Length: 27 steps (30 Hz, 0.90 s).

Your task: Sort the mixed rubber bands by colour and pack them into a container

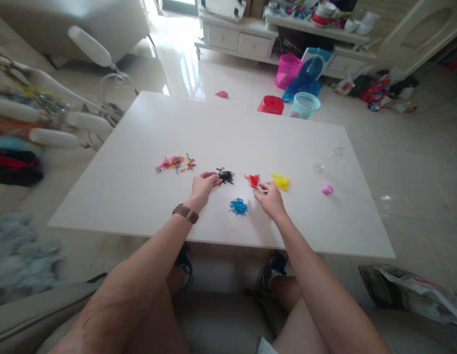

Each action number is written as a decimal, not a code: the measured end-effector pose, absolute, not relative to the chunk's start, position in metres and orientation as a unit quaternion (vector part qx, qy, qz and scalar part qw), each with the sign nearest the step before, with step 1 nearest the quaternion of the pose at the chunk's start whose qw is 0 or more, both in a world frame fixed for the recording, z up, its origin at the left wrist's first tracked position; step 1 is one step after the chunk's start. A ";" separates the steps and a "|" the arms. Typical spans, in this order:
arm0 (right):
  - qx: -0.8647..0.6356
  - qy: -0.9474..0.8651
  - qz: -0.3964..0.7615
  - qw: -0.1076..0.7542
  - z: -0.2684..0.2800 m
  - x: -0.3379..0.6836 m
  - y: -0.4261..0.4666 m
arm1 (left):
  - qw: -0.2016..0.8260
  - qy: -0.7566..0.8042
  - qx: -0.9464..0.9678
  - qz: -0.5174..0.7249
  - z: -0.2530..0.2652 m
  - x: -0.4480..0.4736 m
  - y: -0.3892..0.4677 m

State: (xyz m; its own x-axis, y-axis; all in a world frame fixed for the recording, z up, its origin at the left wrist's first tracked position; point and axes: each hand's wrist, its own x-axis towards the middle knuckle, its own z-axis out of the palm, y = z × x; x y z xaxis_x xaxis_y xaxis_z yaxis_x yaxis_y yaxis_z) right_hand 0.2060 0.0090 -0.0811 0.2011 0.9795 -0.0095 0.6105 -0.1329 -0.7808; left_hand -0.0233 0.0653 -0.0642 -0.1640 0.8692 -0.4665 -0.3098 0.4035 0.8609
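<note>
Small loops resembling rubber bands lie in colour piles on the white table. At the black pile (226, 176), my left hand (205, 186) touches the near edge with thumb and fingers pinched together. Beside the lower edge of the red pile (254, 181) is my right hand (269, 197), its fingers curled toward the thumb. Anything in either pinch is too small to make out. A blue pile (238, 206) sits between my hands, nearer to me. The yellow pile (281, 182) lies just beyond my right hand. Mixed colours spill from a small heap (174, 162) at left.
The white table (221, 128) has a pink round object (327, 189) and a clear plastic piece (329, 158) at its right. Beyond its far edge stand a red stool (271, 104) and a light-blue basket (304, 105). A lamp with white shades (90, 46) is close at left.
</note>
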 end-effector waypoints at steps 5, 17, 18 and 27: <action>-0.698 -0.593 0.270 0.297 -0.090 0.208 0.009 | 0.602 0.585 0.236 0.489 -0.062 -0.023 0.066; -0.685 -0.620 0.251 0.289 -0.092 0.208 0.010 | 0.602 0.583 0.239 0.491 -0.063 -0.029 0.069; -0.687 -0.618 0.250 0.290 -0.091 0.209 0.009 | 0.597 0.586 0.246 0.491 -0.063 -0.030 0.070; -0.678 -0.626 0.242 0.299 -0.086 0.214 0.004 | 0.400 0.703 0.447 0.383 -0.080 -0.069 0.084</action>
